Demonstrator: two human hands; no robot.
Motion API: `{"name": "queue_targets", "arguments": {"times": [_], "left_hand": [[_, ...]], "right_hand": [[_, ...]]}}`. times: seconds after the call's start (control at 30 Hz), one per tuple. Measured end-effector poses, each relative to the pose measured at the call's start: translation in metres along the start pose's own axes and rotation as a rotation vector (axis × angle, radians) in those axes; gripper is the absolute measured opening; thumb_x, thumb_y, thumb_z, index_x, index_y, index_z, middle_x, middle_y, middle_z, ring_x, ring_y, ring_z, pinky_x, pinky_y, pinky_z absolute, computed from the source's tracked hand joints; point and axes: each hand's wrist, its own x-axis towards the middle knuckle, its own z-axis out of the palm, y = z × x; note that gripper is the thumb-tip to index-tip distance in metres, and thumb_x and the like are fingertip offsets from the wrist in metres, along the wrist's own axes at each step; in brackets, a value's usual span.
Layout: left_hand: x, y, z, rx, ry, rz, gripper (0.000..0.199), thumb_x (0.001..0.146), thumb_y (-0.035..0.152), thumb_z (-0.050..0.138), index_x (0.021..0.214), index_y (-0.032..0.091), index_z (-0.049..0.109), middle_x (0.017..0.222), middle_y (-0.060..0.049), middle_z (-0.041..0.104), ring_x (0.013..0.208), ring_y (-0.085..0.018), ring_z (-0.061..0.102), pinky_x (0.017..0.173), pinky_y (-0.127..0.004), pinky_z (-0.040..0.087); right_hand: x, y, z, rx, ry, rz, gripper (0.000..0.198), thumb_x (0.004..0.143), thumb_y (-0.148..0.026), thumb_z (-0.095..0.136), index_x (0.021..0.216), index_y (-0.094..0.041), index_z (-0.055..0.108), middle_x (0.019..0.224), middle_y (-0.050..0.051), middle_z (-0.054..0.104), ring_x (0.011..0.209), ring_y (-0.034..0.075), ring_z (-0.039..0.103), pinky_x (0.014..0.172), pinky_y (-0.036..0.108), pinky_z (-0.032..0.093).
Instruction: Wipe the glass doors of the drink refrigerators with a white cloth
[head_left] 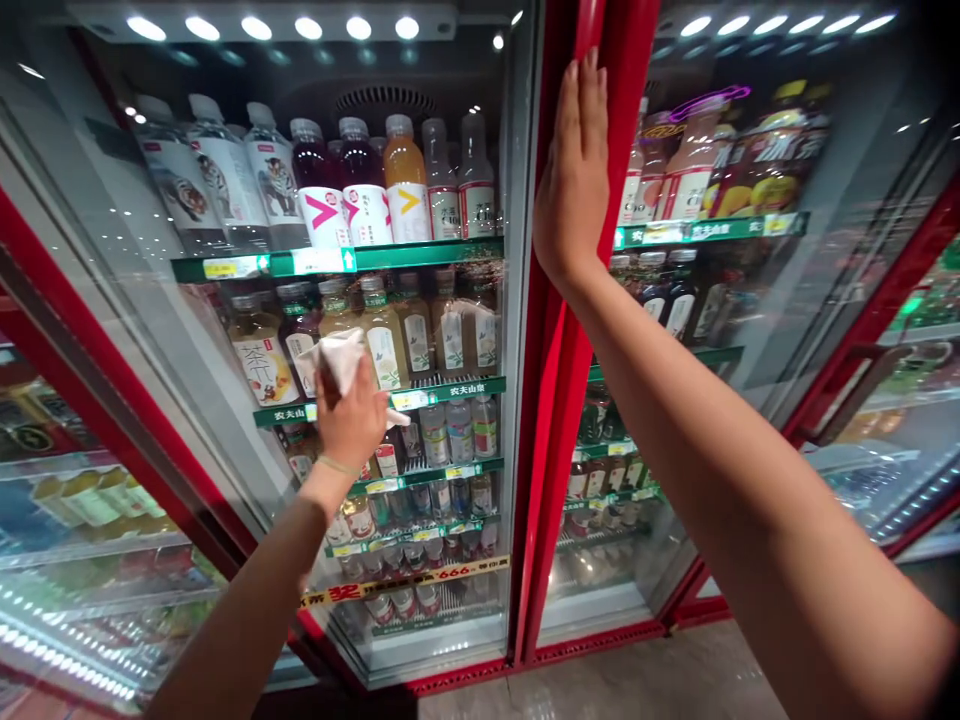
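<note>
My left hand (351, 420) presses a crumpled white cloth (341, 362) against the glass door (420, 350) of a drinks fridge, at the height of the second shelf. Its fingers are partly covered by the cloth. My right hand (576, 175) lies flat, fingers stretched upward, on the red door frame (559, 400) between two fridge doors. Nothing is in it. Behind the glass stand rows of bottles, among them an orange juice bottle (405, 180) on the top shelf.
Another fridge door (675, 400) with bottles behind it is on the right. At far right a dark door handle (847, 395) sticks out. On the left stands a further red-framed fridge (112, 400). Grey floor (622, 680) shows below.
</note>
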Motion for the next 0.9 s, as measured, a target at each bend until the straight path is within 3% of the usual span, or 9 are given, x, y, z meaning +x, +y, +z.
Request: {"name": "queue_targets", "arguments": {"times": [0.1,0.2,0.3,0.37,0.47,0.63,0.7,0.8,0.9], "left_hand": [[0.022,0.064,0.026,-0.041,-0.012,0.206,0.059,0.1,0.035,0.052,0.157,0.022,0.044,0.158,-0.014,0.05,0.153,-0.035,0.036,0.129,-0.063,0.026],[0.021,0.111,0.05,-0.086,-0.023,0.407,0.05,0.097,0.028,0.054,0.147,0.02,0.057,0.15,-0.016,0.058,0.15,-0.031,0.044,0.128,-0.056,0.032],[0.01,0.132,0.066,-0.103,-0.128,0.572,0.052,0.095,0.02,0.051,0.147,0.015,0.056,0.142,-0.014,0.066,0.147,-0.026,0.048,0.131,-0.048,0.029],[0.012,0.135,0.066,-0.093,-0.157,0.61,0.052,0.094,0.019,0.05,0.145,0.013,0.058,0.139,-0.014,0.067,0.148,-0.025,0.047,0.133,-0.046,0.026],[0.046,0.138,0.054,-0.085,-0.124,0.556,0.051,0.097,0.023,0.049,0.145,0.012,0.056,0.147,-0.016,0.061,0.154,-0.027,0.036,0.134,-0.048,0.02],[0.157,0.153,0.021,-0.081,0.026,0.33,0.066,0.098,0.024,0.045,0.162,0.014,0.03,0.169,-0.011,0.033,0.161,-0.031,0.014,0.133,-0.057,0.009],[0.188,0.158,0.014,-0.084,0.076,0.285,0.071,0.096,0.021,0.044,0.164,0.016,0.023,0.171,-0.008,0.027,0.162,-0.031,0.009,0.132,-0.061,0.007],[0.189,0.165,0.021,-0.107,0.156,0.236,0.07,0.096,0.019,0.043,0.164,0.018,0.026,0.17,-0.007,0.029,0.162,-0.029,0.011,0.134,-0.058,0.007],[0.13,0.175,0.046,-0.117,0.169,0.213,0.064,0.097,0.021,0.047,0.16,0.015,0.037,0.165,-0.012,0.04,0.161,-0.029,0.018,0.136,-0.05,0.013]], "right_hand": [[-0.001,0.0,-0.002,-0.025,-0.021,0.002,0.069,0.098,0.002,0.021,0.165,-0.014,0.02,0.174,-0.001,0.018,0.16,0.006,0.008,0.133,0.024,0.009],[-0.002,0.001,-0.003,-0.017,-0.025,-0.013,0.07,0.097,0.004,0.022,0.165,-0.013,0.019,0.175,0.0,0.018,0.161,0.008,0.008,0.133,0.023,0.009],[-0.002,0.002,-0.004,0.017,-0.025,-0.026,0.071,0.096,0.004,0.021,0.165,-0.013,0.02,0.174,0.0,0.018,0.161,0.009,0.009,0.133,0.025,0.01],[-0.001,0.003,-0.003,0.044,-0.033,-0.019,0.074,0.094,0.006,0.02,0.165,-0.013,0.021,0.174,0.0,0.019,0.161,0.01,0.009,0.133,0.027,0.011],[0.001,0.004,-0.001,0.087,-0.031,-0.014,0.078,0.09,0.008,0.018,0.165,-0.014,0.022,0.174,-0.001,0.02,0.161,0.009,0.01,0.133,0.029,0.012],[0.003,0.007,0.001,0.123,-0.025,-0.039,0.072,0.094,0.003,0.02,0.165,-0.011,0.023,0.173,0.001,0.022,0.161,0.012,0.012,0.133,0.028,0.011],[0.003,0.008,0.001,0.125,-0.031,-0.045,0.07,0.096,0.0,0.024,0.165,-0.01,0.022,0.174,0.002,0.021,0.161,0.013,0.012,0.132,0.028,0.01],[0.001,0.01,-0.001,0.124,-0.032,-0.072,0.062,0.103,-0.008,0.024,0.164,-0.009,0.022,0.173,0.004,0.022,0.161,0.015,0.015,0.132,0.03,0.012],[-0.001,0.013,-0.003,0.126,0.002,-0.134,0.056,0.109,-0.019,0.018,0.164,-0.006,0.023,0.172,0.009,0.026,0.161,0.017,0.018,0.131,0.031,0.014]]}}
